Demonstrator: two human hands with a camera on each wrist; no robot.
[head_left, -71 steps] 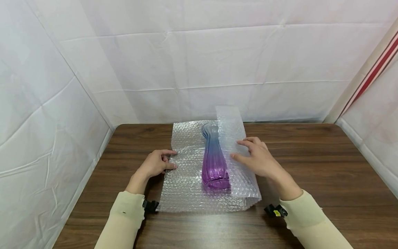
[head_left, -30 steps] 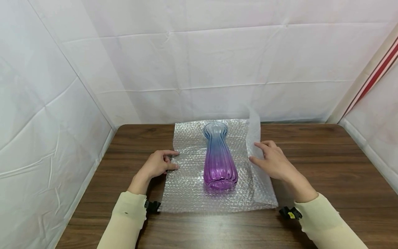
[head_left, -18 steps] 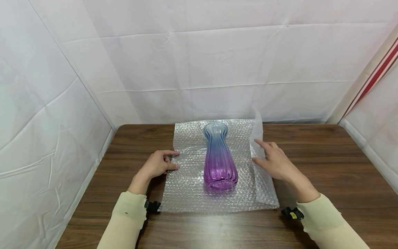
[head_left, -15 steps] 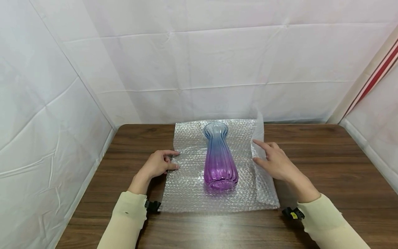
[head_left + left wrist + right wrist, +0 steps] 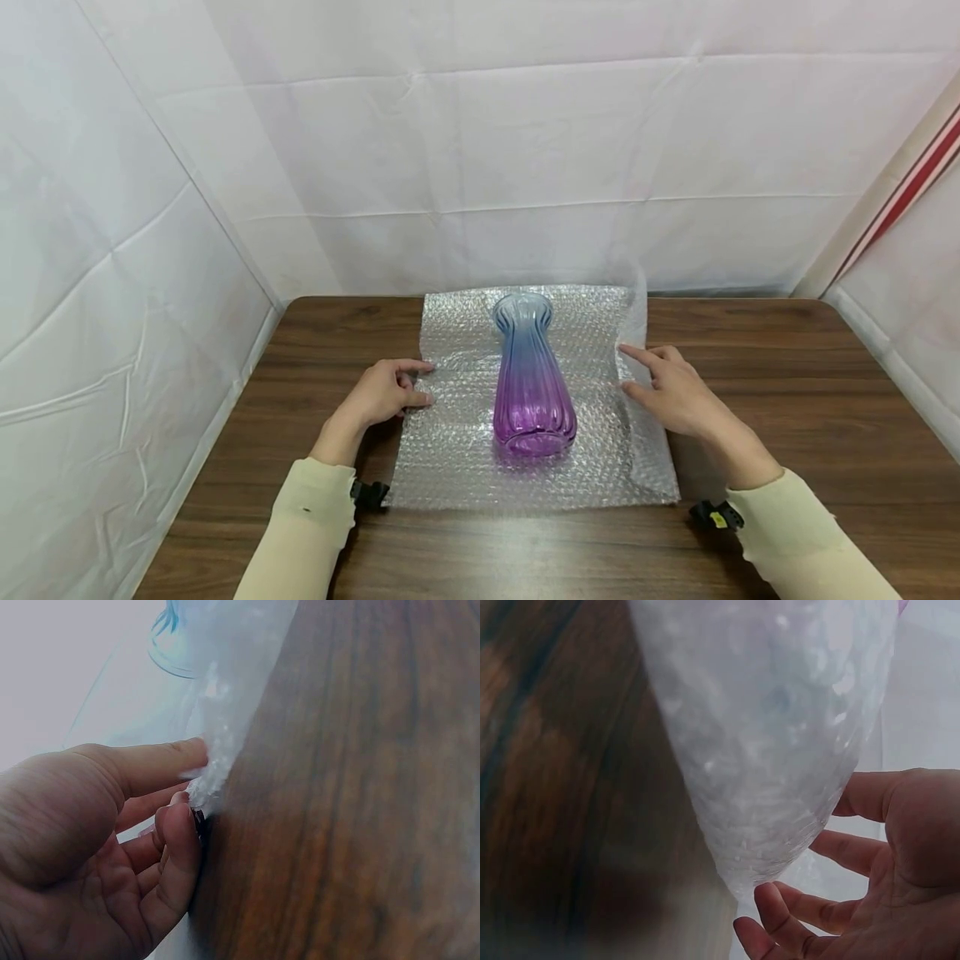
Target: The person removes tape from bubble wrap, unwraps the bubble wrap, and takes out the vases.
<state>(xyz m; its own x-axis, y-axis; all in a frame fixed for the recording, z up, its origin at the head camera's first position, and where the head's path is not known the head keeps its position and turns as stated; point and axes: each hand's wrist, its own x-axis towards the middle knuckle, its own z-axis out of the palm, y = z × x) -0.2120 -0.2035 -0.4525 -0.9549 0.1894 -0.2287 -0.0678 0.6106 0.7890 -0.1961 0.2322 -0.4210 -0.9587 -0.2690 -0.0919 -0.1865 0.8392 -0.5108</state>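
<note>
A ribbed glass vase (image 5: pixel 532 383), blue at the neck and purple at the base, lies on its side on a sheet of bubble wrap (image 5: pixel 457 450). Its mouth points to the back. At the sheet's left edge, my left hand (image 5: pixel 378 392) rests with index finger and thumb straight and apart, tips on the wrap. The left wrist view shows that thumb (image 5: pixel 161 761) over the edge and other fingers curled below. My right hand (image 5: pixel 678 396) touches the raised right flap (image 5: pixel 648 442) with index and thumb tips. In the right wrist view, its fingers are spread beside the curved wrap (image 5: pixel 757 765).
The brown wood-grain table (image 5: pixel 495 550) carries the sheet, whose far edge reaches the table's back edge. White cloth walls (image 5: pixel 525 142) stand behind and at both sides. A black wrist camera (image 5: pixel 369 495) sits close to the sheet's near left corner.
The right hand has moved right with the flap, which lay partly over the vase and now stands folded back at the right, uncovering the vase. The left hand has stayed at the left edge.
</note>
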